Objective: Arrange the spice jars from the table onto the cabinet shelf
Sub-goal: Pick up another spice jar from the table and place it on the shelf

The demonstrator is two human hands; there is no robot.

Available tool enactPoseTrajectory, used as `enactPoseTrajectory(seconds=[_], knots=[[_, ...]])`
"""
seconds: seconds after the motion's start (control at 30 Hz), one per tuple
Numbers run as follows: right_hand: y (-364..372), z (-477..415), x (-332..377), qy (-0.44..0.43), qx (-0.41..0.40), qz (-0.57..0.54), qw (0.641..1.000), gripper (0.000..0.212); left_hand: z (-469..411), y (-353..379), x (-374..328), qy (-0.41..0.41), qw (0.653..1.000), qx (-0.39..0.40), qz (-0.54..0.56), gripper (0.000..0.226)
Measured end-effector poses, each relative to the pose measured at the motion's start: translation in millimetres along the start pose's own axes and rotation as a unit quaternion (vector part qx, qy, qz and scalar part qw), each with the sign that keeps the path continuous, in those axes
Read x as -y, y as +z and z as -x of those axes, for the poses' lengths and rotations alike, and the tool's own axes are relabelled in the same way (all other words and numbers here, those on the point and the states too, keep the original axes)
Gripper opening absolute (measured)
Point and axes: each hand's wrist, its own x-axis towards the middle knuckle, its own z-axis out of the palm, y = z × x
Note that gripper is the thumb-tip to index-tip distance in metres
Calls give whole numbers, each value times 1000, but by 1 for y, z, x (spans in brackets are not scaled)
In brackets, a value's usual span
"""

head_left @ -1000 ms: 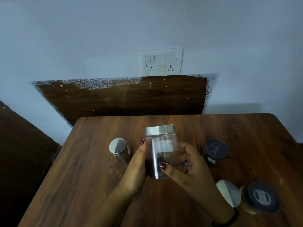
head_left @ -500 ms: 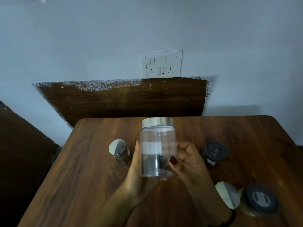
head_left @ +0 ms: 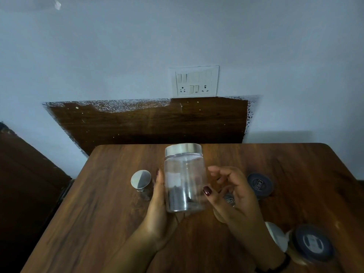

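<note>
1 clear jar (head_left: 185, 180): cylindrical, silver metal lid, dark contents at the bottom, held upright above the wooden desk (head_left: 98, 213). Left hand (head_left: 157, 205) wraps its left side. Right hand (head_left: 234, 196): thumb touching the jar, fingers loosely curled beside it, grip unclear. 4 more on the desk: 1 silver-lidded jar (head_left: 140, 182), 2 dark-lidded jars (head_left: 260, 185) (head_left: 313, 243), 1 pale-lidded jar (head_left: 275, 235).

"The jar (head_left: 185, 180) between the fingers?"
"Clear and glossy, glass or plastic, I can't tell. Its lid (head_left: 183, 149) is brushed metal."
"Left of the left fingers (head_left: 158, 175)?"
"A small lid (head_left: 141, 181), satin metal."
"Beyond the right fingers (head_left: 222, 172)?"
"A dark lid (head_left: 260, 184), matt plastic. The table (head_left: 98, 213) is smooth wood grain."
</note>
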Motion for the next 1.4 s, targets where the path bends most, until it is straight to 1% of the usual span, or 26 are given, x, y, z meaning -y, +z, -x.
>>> enactPoseTrajectory(seconds=[0.07, 0.17, 0.27, 0.33, 0.4, 0.5, 0.6, 0.73, 0.83, 0.9, 0.97, 1.03, 1.07, 1.1, 1.13, 1.17, 1.27, 1.33, 1.4], knots=[[-2, 1, -2, 11, -8, 10, 1000, 46, 1, -1, -1, -5, 999, 23, -45, 65], [1, 4, 0, 30, -10, 5, 1000, 53, 2, -1, 1, 16, 993, 2, -119, 53], [6, 5, 3, 48, 7, 31, 998, 64, 2, 2, 4, 41, 985, 7, -170, 42], [7, 6, 5, 68, 15, 43, 997, 64, 3, 5, 4, 45, 980, 11, -191, 36], [7, 7, 5, 90, 23, 52, 994, 67, 3, 6, 1, 48, 980, 15, -195, 38], [6, 8, 3, 103, 33, 82, 991, 76, 4, 10, -1, 46, 979, 27, -197, 51], [7, 9, 1, 104, 30, 109, 988, 82, 6, 14, 0, 42, 981, 31, -186, 47], [5, 10, 4, 119, 24, 63, 991, 74, 6, 13, 1, 54, 979, 17, -198, 49], [3, 9, 2, 139, 13, 24, 990, 81, 6, 10, -1, 60, 985, -6, -163, 37], [2, 6, 0, 151, 13, -14, 988, 72, 3, 8, 0, 47, 989, -8, -137, 43], [3, 4, -2, 165, 22, -44, 985, 61, 2, 9, 1, 48, 990, -3, -134, 52], [3, 5, -4, 174, 38, -60, 982, 60, 4, 12, 2, 51, 991, -3, -126, 60], [3, 7, -4, 172, 46, -66, 982, 60, 5, 11, 3, 45, 992, -9, -119, 60], [4, 8, -4, 171, 53, -71, 981, 60, 5, 9, 5, 42, 992, -12, -114, 54], [5, 9, -3, 174, 57, -77, 980, 59, 5, 8, 7, 35, 993, -13, -109, 48], [6, 10, -1, 176, 58, -83, 979, 55, 4, 7, 7, 31, 994, -5, -109, 48], [6, 10, 0, 160, 52, -67, 984, 41, 3, 5, 9, 8, 993, 6, -118, 50], [5, 9, -1, 139, 54, -36, 988, 43, 3, 4, 10, 20, 993, 9, -114, 52], [4, 9, -3, 120, 61, -5, 991, 48, 3, 4, 11, 30, 992, 12, -122, 48]])
